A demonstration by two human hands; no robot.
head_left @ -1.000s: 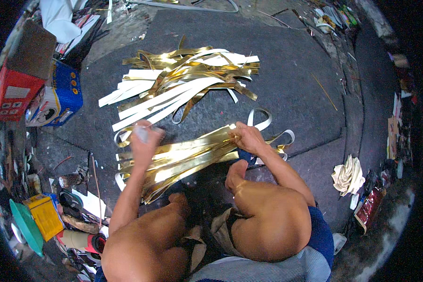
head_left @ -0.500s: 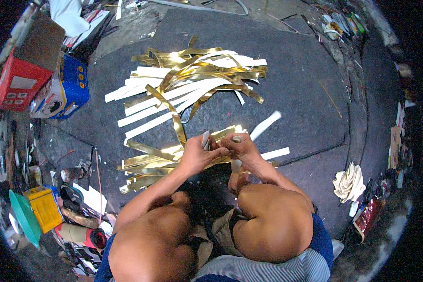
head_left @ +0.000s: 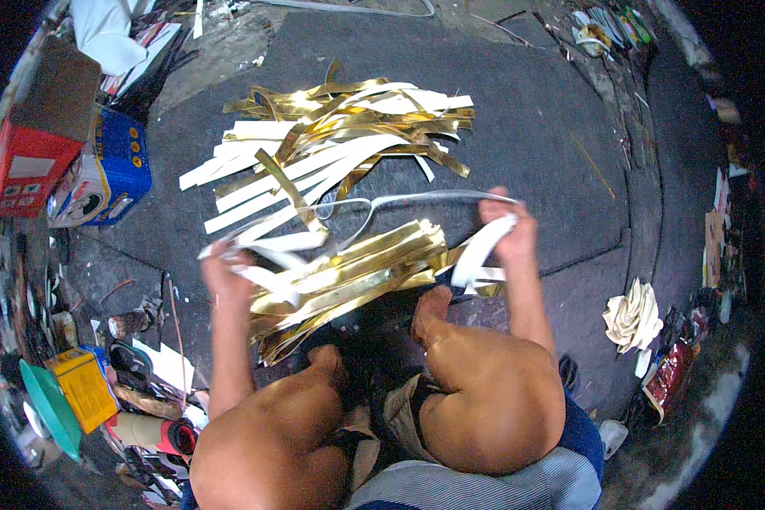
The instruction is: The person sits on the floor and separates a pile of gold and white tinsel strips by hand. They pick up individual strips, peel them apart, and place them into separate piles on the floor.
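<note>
A thin pale strap [head_left: 433, 196] stretches between my two hands, with a loop hanging near its middle. My left hand [head_left: 227, 272], blurred, is closed on the strap's left end. My right hand [head_left: 513, 228] grips the other end at about the same height. A white strip [head_left: 476, 255] hangs from or beside the right hand; which one I cannot tell. Below the strap, just beyond my feet, lies a bundle of gold strips [head_left: 357, 265]. More white strips [head_left: 268, 285] stick out by the left hand. Farther off is a loose pile of white and gold strips [head_left: 314, 174].
A dark mat [head_left: 535, 144] covers the floor. Red [head_left: 30, 161] and blue [head_left: 126, 161] boxes stand at the far left. At the near left are a yellow box [head_left: 83, 387], a green disc [head_left: 49, 408] and clutter. A crumpled cream cloth [head_left: 633, 316] lies to the right.
My hands were together over the near bundle; they have swung wide apart, left hand leftward, right hand rightward and up. The pale strap now spans between them, and the bundle's gold faces show more.
</note>
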